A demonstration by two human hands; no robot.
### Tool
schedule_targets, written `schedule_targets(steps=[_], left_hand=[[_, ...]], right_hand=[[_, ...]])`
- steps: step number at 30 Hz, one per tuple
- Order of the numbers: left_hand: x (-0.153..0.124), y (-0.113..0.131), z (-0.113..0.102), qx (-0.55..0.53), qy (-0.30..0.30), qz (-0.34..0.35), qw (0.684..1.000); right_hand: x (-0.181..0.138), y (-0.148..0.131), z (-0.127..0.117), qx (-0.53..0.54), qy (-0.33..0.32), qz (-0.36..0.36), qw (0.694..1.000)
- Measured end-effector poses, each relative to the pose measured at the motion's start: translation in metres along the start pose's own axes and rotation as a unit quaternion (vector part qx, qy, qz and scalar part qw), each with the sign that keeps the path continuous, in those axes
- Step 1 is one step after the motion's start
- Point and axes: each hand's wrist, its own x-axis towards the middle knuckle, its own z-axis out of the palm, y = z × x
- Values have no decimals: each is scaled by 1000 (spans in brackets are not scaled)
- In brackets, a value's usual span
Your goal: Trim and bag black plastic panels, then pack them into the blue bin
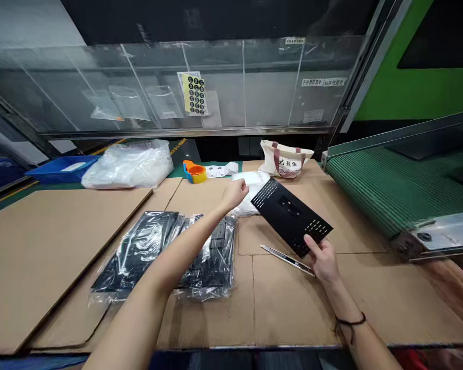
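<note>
My right hand (324, 259) grips the lower right corner of a flat black panel (273, 218), thumb on top. The panel is tilted above the table, with rows of slots at both ends and a dark recess in the middle. My left hand (235, 195) is closed over a stack of clear-white plastic bags (250, 180); whatever its fingers hold is hidden. Under the panel and beside my right hand lies a slim silver-and-black tool (287, 261), like a utility knife. Black panels in clear plastic bags (139, 246) lie beneath and left of my left forearm.
Cardboard (289, 303) covers the table, with a raised sheet (57, 246) at left. Behind are a blue tray (61, 168), a wrapped plastic bundle (129, 164), an orange-and-yellow tape dispenser (195, 172) and a cloth bag (283, 159). A green conveyor (389, 185) borders the right side.
</note>
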Motion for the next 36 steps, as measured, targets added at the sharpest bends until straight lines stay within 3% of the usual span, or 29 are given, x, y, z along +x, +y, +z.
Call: schedule_targets(steps=[5,11,14,21,25,29,36], left_hand=[[-5,0,-3,-8,-31,46,998],[-23,14,0,-12,-93,162,982],[-34,22,3,-21,-108,193,975],[-51,26,4,-76,-95,186,975],[-58,33,7,-101,-78,199,972],[-65,42,12,-103,-54,220,969],[-83,54,10,-79,-73,349,931]], right_hand=[[-9,-12,-6,-14,-28,78,996],[-24,10,13,23,9,43,999],[-38,11,21,11,-8,60,998],[-52,-12,2,-50,-39,77,995],[-59,-7,0,-27,8,31,999],[-71,4,7,-45,-19,84,995],[-84,19,10,2,10,138,990]])
